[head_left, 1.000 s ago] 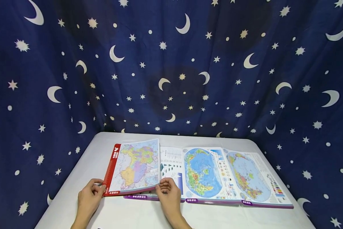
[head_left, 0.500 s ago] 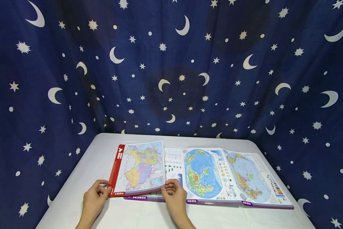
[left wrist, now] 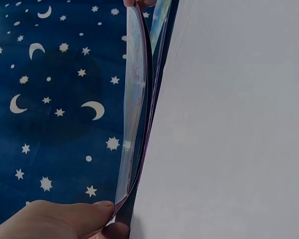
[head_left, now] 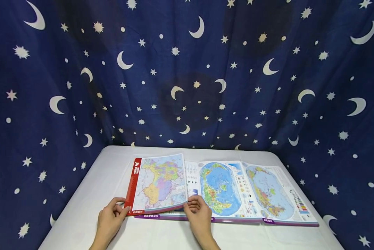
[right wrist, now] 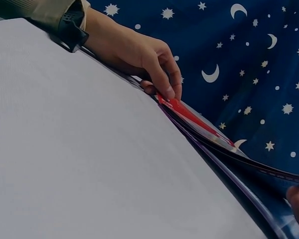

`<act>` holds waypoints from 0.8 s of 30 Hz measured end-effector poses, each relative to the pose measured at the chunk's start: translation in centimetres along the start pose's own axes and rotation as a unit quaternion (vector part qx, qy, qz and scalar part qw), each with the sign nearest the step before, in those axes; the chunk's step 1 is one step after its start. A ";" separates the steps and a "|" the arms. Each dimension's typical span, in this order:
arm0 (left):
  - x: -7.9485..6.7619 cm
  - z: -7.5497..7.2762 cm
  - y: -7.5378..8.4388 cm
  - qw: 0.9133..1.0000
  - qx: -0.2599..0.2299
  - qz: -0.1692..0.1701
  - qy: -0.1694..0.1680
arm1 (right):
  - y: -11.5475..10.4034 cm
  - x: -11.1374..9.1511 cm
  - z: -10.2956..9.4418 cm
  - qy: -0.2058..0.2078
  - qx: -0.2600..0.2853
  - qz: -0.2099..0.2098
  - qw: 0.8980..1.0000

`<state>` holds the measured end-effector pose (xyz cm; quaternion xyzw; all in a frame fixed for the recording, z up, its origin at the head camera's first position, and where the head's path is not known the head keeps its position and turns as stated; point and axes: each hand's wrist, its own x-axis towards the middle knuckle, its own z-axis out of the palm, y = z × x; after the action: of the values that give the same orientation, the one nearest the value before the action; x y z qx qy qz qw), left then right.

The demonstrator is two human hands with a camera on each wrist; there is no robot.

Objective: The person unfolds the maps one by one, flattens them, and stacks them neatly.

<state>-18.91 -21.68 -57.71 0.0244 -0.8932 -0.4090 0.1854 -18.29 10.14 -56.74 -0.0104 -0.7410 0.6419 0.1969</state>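
Note:
A folded map (head_left: 161,182) with a red strip along its left side lies over the left part of a row of purple-edged world maps (head_left: 221,189). My left hand (head_left: 111,217) pinches its near left corner between thumb and fingers. At the near right corner, my right hand (head_left: 199,218) grips the same map. Seen in the right wrist view, the map's near edge bows between the hands, with a gap above the purple-edged layer on the right hand's side. The left wrist view shows the left thumb (left wrist: 97,211) on top of the corner.
Another world map panel (head_left: 272,192) extends the row to the right, near the table's right edge. All of it lies on a white-covered table (head_left: 86,184). A dark blue curtain (head_left: 187,69) with moons and stars rises behind and at both sides.
Both hands have carried the red-stripped map to the right, so it covers more of the leftmost purple-edged panel. The grips at its two near corners look the same.

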 end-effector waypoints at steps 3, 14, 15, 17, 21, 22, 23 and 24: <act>-0.1 0.3 0.2 1.000 -0.001 0.004 -0.004 | 0.0 0.1 -0.6 0.004 -0.004 0.006 1.000; -0.5 1.0 0.8 1.000 -0.001 0.017 -0.008 | -0.2 0.2 -2.2 -0.002 -0.008 0.014 1.000; -0.5 1.1 0.9 1.000 0.001 0.016 -0.010 | -0.2 0.2 -2.3 -0.002 -0.010 0.013 1.000; -0.5 1.2 1.0 1.000 0.002 0.020 -0.011 | -0.2 0.3 -2.6 -0.001 -0.019 0.011 1.000; -0.6 1.6 1.2 0.999 0.005 0.042 -0.009 | -0.1 0.5 -3.1 0.004 -0.040 0.007 0.999; -0.7 1.8 1.2 0.999 0.006 0.049 -0.008 | 0.0 0.6 -3.2 0.006 -0.046 0.005 0.999; -0.7 1.9 1.2 0.998 0.009 0.056 -0.009 | 0.0 0.6 -3.4 0.009 -0.050 0.003 0.999; -0.8 2.0 1.3 0.998 0.011 0.064 -0.009 | 0.0 0.7 -3.5 0.012 -0.054 0.001 0.998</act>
<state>-18.76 -19.25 -58.19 -0.0346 -0.8990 -0.3862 0.2034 -17.84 13.64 -56.25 -0.0293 -0.7722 0.6009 0.2045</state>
